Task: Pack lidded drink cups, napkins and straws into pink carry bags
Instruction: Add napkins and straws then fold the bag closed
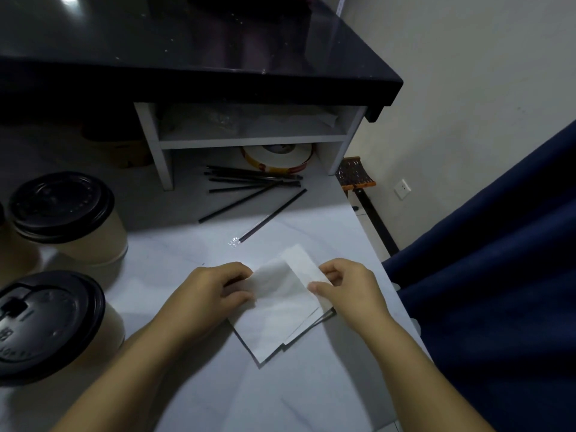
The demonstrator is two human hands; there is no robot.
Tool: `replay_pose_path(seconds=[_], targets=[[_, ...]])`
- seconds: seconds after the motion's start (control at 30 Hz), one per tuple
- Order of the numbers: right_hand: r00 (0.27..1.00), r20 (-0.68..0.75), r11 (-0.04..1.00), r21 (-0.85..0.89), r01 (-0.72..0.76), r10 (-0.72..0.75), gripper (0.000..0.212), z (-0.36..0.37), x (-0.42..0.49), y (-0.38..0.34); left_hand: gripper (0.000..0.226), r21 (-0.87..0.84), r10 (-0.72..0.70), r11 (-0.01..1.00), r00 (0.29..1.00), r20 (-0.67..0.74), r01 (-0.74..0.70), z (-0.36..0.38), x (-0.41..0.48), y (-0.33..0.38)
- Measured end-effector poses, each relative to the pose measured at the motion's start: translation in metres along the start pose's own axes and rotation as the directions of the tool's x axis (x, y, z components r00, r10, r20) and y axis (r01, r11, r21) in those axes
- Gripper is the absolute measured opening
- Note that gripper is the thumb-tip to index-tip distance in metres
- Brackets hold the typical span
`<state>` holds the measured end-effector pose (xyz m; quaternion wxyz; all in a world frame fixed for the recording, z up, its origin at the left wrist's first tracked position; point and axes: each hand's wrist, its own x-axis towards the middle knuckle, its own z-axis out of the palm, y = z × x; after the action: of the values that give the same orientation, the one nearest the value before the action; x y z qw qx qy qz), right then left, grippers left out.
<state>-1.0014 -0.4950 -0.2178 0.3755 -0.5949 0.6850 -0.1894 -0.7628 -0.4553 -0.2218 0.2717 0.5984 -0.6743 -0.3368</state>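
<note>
Left hand [205,294] pinches the napkins [277,319] on the desk [218,388] | right hand [346,288] pinches the top sheet's corner | tissue looks light, limp, tearable: peel gently by corners

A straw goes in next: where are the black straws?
In the head view the black straws lie in a loose pile on the white table, at the foot of the white shelf unit, beyond the napkins.

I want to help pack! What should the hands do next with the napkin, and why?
Probably lift the napkin off the stack: the left hand and right hand both pinch its edges, and more sheets lie underneath.
</note>
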Motion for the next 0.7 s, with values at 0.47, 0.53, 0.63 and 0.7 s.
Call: replay_pose_path(seconds=[0.47, 0.53, 0.63, 0.7], targets=[[0.976, 0.172, 0.966, 0.245, 0.085, -0.130, 0.010, -0.013, 0.006, -0.031, 0.035, -0.051, 0.021, 0.998, 0.996, -0.089, -0.025, -0.004, 0.010, 0.006], [0.976, 0.118, 0.978, 0.125, 0.170, -0.185, 0.008, -0.010, 0.024, -0.038, 0.035, -0.051, -0.036, 0.998, 0.992, -0.122, 0.030, -0.006, 0.010, 0.003], [0.937, 0.101, 0.914, -0.207, 0.348, -0.333, 0.016, -0.003, 0.057, -0.050, 0.048, -0.018, -0.139, 0.990, 0.982, -0.130, 0.137, -0.010, 0.010, 0.001], [0.888, 0.138, 0.783, -0.427, 0.453, -0.438, 0.031, 0.003, 0.082, -0.060, 0.050, 0.045, -0.167, 0.983, 0.973, -0.162, 0.177, -0.014, 0.011, -0.001]])
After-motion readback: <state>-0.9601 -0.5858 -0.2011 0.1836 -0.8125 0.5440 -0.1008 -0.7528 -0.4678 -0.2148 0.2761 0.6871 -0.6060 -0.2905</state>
